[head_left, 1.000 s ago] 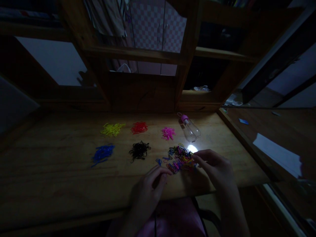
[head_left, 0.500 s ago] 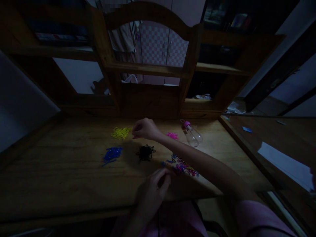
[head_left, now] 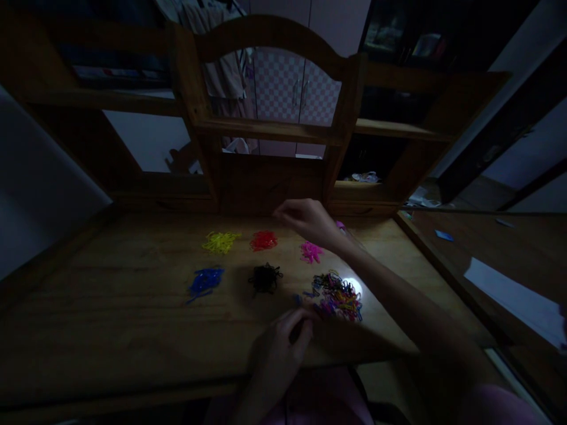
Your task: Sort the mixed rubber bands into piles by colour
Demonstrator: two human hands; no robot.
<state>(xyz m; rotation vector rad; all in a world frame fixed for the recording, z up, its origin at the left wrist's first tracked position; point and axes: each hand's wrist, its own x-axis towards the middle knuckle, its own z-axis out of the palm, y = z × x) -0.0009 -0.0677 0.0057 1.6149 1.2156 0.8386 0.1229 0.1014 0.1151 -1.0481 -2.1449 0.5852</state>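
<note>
My right hand (head_left: pixel 310 221) hovers over the back of the desk, behind the red pile, its fingertips pinched together; anything between them is too dark to see. At the near edge of a mixed-colour pile of small rubber bands (head_left: pixel 336 295) is my left hand (head_left: pixel 283 342), thumb and forefinger closed; what they hold is unclear. Single-colour piles lie farther left: black rubber bands (head_left: pixel 264 278), blue rubber bands (head_left: pixel 206 282), yellow rubber bands (head_left: pixel 221 242) and red rubber bands (head_left: pixel 263 240). Beside my right wrist are pink rubber bands (head_left: pixel 311 252).
A bottle with a pink cap (head_left: pixel 340 225) is mostly hidden behind my right forearm. The wooden shelf unit (head_left: pixel 272 183) rises along the desk's back edge. On the right-hand surface lie a white paper sheet (head_left: pixel 514 301) and a small blue card (head_left: pixel 443 235).
My right hand has moved right and back, uncovering the red rubber bands and now covering much of the bottle. My left hand stays beside the mixed pile. The view has shifted slightly.
</note>
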